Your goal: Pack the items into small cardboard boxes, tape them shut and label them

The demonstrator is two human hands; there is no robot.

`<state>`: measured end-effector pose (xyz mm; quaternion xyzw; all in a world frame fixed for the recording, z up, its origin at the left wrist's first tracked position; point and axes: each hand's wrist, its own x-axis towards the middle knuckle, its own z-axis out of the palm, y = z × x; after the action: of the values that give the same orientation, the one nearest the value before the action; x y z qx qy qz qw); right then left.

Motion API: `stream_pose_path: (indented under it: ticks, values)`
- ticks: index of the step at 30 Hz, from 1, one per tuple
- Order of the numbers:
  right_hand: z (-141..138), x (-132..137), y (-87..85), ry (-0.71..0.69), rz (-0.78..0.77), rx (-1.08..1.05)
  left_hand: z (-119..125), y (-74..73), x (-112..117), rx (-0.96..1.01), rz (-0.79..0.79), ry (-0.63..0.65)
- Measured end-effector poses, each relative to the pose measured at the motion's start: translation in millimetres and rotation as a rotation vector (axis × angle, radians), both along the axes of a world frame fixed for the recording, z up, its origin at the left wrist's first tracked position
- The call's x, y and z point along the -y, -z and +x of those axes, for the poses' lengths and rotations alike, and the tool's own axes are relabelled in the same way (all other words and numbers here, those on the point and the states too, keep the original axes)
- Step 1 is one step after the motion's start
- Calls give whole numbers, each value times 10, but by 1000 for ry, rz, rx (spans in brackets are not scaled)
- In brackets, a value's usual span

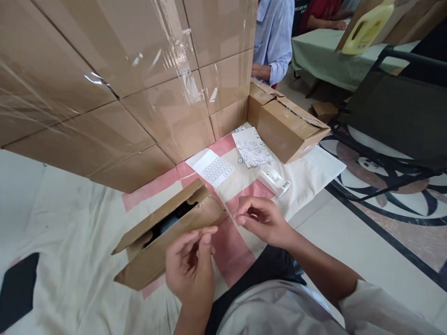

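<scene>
On the floor cloth [80,242] in front of the person's lap, the left hand [190,265] hovers with fingers half curled, thumb and forefinger close together at the near wall of a small cardboard box [167,237]; I cannot tell whether it grips anything. The box lies open, with something dark inside. Just to its right, the right hand [261,221] pinches a thin strip [225,210] that runs up to the box's flap. Beyond lie a white dispenser [274,180], a label sheet [213,170] and a second sheet [253,148] of scattered labels, beside a closed carton [282,128]. Behind them stands a wall of taped cartons [122,83].
</scene>
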<state>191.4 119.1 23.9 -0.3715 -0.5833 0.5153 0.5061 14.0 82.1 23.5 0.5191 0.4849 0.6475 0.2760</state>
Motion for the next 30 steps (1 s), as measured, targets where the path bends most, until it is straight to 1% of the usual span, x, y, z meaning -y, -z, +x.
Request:
stream_pose_path:
  ticks: [2,5,9,11,13,16,18,21,22,23,24,26,27,28,30]
  values:
    - [-31,37,2,-16,42,-64,23,-61,-16,81,-95,32]
    - [-54,72,-2,-44,124,-166,37,-106,-57,168,-162,59]
    - [-63,99,-24,-106,211,-232,38,-79,-101,163,-157,13]
    - [-72,106,-25,-144,225,-237,41,-57,-111,149,-140,-10]
    - [-85,104,-15,-175,221,-238,46,-44,-109,148,-147,-2]
    - [-101,87,0,-209,213,-229,39,-46,-91,176,-198,65]
    - [-104,71,-1,-221,223,-211,17,-58,-80,192,-247,135]
    - [-106,57,-22,-212,262,-177,-23,-77,-70,170,-411,346]
    - [-110,56,-29,-209,269,-165,-30,-77,-64,153,-454,376]
    - [-118,55,-35,-205,256,-144,-31,-73,-56,133,-464,352]
    - [-130,54,-37,-202,221,-113,-28,-63,-43,108,-428,275]
    - [-167,46,-31,-192,80,-8,-6,-29,-7,16,-250,60]
    - [-190,38,-25,-181,-2,57,9,-8,13,-52,-147,-17]
    - [-215,26,-21,-161,-68,124,24,13,32,-120,-65,-71]
    - [-257,-5,-24,-94,-125,233,46,50,58,-220,17,-128]
